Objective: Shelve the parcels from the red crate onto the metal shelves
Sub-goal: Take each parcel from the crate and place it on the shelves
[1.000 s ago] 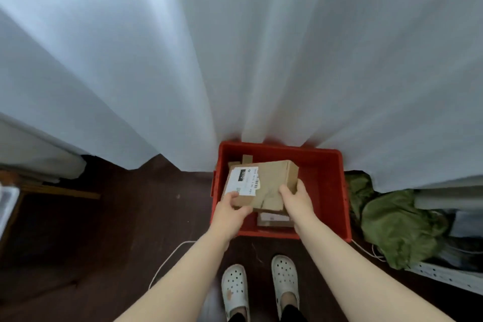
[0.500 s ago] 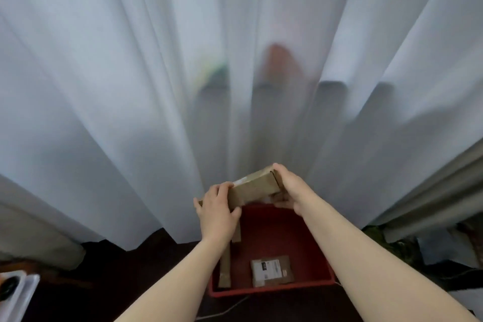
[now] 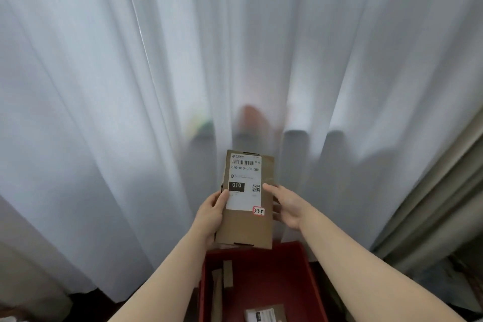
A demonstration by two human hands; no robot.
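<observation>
Mid-frame, the left hand (image 3: 210,214) grips the labelled cardboard parcel (image 3: 247,227) above the red crate (image 3: 311,277). The right hand (image 3: 288,206), fingers straight, steadies its right edge. Next, probably: turn towards the metal shelves, which are out of view.

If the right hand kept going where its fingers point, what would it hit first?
The cardboard parcel that the left hand grips: the right hand points up-left at its right edge, thumb seemingly touching it, though depth is unclear.
</observation>
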